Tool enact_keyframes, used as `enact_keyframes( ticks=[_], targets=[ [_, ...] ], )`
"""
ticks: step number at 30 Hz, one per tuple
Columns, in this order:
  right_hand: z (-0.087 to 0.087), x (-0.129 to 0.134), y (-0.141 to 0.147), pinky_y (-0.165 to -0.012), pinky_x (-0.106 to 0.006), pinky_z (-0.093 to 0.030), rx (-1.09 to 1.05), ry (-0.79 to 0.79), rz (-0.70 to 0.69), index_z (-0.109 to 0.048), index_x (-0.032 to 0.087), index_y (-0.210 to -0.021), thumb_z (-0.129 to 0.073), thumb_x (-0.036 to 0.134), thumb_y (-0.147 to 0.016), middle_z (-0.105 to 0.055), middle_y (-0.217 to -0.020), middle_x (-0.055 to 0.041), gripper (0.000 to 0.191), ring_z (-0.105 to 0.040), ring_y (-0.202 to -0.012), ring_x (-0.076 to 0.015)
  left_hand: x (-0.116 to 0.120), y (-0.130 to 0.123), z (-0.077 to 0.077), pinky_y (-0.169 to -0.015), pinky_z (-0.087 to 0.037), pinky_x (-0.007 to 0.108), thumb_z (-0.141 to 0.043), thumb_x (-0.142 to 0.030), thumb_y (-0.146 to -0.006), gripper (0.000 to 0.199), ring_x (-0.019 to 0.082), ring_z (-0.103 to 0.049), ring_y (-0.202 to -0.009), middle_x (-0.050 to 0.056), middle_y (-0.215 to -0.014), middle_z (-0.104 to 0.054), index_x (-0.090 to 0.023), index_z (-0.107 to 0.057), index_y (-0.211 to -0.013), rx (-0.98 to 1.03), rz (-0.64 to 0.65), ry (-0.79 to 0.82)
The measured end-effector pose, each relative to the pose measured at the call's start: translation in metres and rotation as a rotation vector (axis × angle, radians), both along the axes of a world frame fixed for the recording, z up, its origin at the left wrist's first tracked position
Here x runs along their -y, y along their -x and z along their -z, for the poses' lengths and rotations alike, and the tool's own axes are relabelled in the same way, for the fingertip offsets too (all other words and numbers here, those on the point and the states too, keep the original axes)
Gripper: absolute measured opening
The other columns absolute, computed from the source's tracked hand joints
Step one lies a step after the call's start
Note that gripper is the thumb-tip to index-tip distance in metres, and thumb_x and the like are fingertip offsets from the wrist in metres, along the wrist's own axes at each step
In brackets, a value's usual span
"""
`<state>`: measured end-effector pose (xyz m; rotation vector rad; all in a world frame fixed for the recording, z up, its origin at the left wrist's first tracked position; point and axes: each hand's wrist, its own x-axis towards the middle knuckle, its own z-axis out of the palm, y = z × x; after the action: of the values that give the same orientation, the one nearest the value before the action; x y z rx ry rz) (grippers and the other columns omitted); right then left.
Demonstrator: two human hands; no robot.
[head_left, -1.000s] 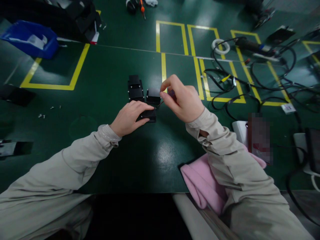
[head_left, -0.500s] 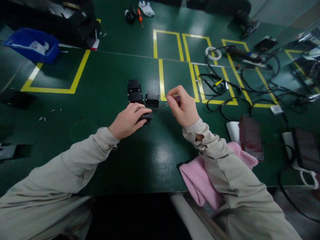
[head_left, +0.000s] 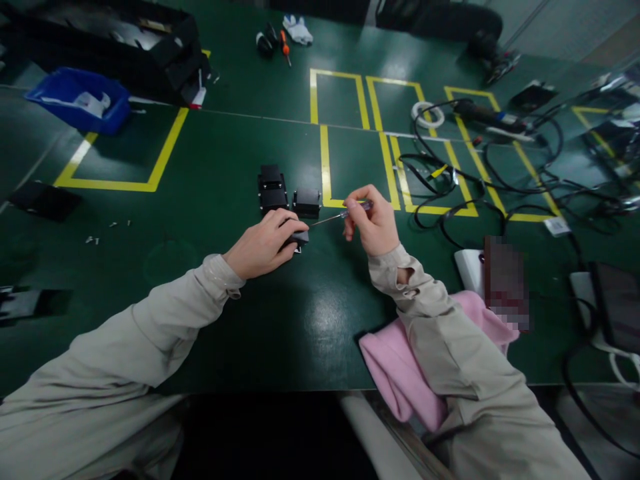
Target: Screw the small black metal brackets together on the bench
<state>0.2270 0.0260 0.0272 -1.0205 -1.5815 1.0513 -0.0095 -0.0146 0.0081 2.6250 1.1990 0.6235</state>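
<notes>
My left hand [head_left: 264,245] is closed over a small black block [head_left: 300,237] on the green table, its fingers covering most of it. In my right hand [head_left: 373,223] is a thin screwdriver [head_left: 344,215], pinched at the handle, its shaft pointing left. The shaft's tip is at the right side of the held block; whether it touches cannot be made out. Just beyond my left hand lie more black blocks, a longer stepped one [head_left: 273,189] and a smaller one [head_left: 306,202], with small shiny screws at their edges.
Loose screws [head_left: 91,240] lie left. Farther back are a blue bin [head_left: 83,100], a black tray [head_left: 170,57], an orange screwdriver [head_left: 285,48] and a white glove [head_left: 298,31]. At right are black cables [head_left: 440,230], a white tape roll [head_left: 428,115] and pink cloth [head_left: 400,373].
My right hand has shifted slightly right, and more of the screwdriver's handle shows. My left hand still holds the block. The whole view has moved a little.
</notes>
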Motion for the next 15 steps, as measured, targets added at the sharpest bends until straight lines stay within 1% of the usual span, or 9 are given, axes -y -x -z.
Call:
enact_keyframes(
  ticks=[3, 6, 8, 12, 15],
  targets=[
    [-0.0028, 0.0028, -0.0007, -0.042, -0.023, -0.041, -0.006, 0.038, -0.023, -0.049, 0.025, -0.078, -0.063, 0.064, -0.083, -0.053, -0.044, 0.0101, 0.042, -0.051, -0.037, -0.0075, -0.0012, -0.0014, 0.0007, -0.091, -0.054, 0.042, -0.05, -0.026, -0.098, 0.028, 0.026, -0.055, -0.114, 0.012, -0.124, -0.056, -0.017, -0.054, -0.125, 0.023, 0.008, 0.018],
    [-0.0027, 0.0038, -0.0019, -0.045, -0.023, -0.042, 0.022, 0.032, -0.021, -0.051, 0.024, -0.075, -0.058, 0.063, -0.087, -0.052, -0.043, 0.0096, 0.041, -0.051, -0.038, -0.0064, -0.0023, -0.0022, 0.002, -0.091, -0.053, 0.042, -0.051, -0.029, -0.099, 0.027, 0.026, -0.055, -0.113, 0.012, -0.123, -0.057, -0.018, -0.055, -0.123, 0.045, 0.004, 0.027],
    [-0.0013, 0.003, -0.0029, -0.045, -0.023, -0.042, 0.016, 0.032, -0.014, -0.051, 0.024, -0.078, -0.059, 0.063, -0.087, -0.051, -0.043, 0.0101, 0.04, -0.05, -0.038, -0.0069, -0.003, -0.0027, 0.0024, -0.092, -0.052, 0.042, -0.051, -0.03, -0.099, 0.027, 0.026, -0.055, -0.113, 0.011, -0.122, -0.057, -0.018, -0.055, -0.122, 0.05, 0.001, 0.031],
    [0.0014, 0.0003, -0.0043, -0.043, -0.025, -0.042, -0.013, 0.035, -0.004, -0.051, 0.026, -0.088, -0.064, 0.064, -0.082, -0.054, -0.047, 0.0101, 0.04, -0.053, -0.04, -0.009, -0.0046, -0.0038, 0.0011, -0.09, -0.051, 0.041, -0.052, -0.031, -0.099, 0.025, 0.026, -0.055, -0.111, 0.011, -0.12, -0.059, -0.018, -0.057, -0.12, 0.037, -0.005, 0.038],
    [0.0019, -0.0009, -0.0045, -0.041, -0.026, -0.041, -0.02, 0.059, -0.014, -0.051, 0.026, -0.081, -0.06, 0.067, -0.083, -0.048, -0.042, 0.0109, 0.042, -0.05, -0.036, -0.0088, -0.0059, -0.0048, -0.0004, -0.09, -0.051, 0.041, -0.053, -0.033, -0.099, 0.024, 0.026, -0.055, -0.11, 0.011, -0.118, -0.06, -0.018, -0.058, -0.117, 0.037, -0.007, 0.041]
  ],
)
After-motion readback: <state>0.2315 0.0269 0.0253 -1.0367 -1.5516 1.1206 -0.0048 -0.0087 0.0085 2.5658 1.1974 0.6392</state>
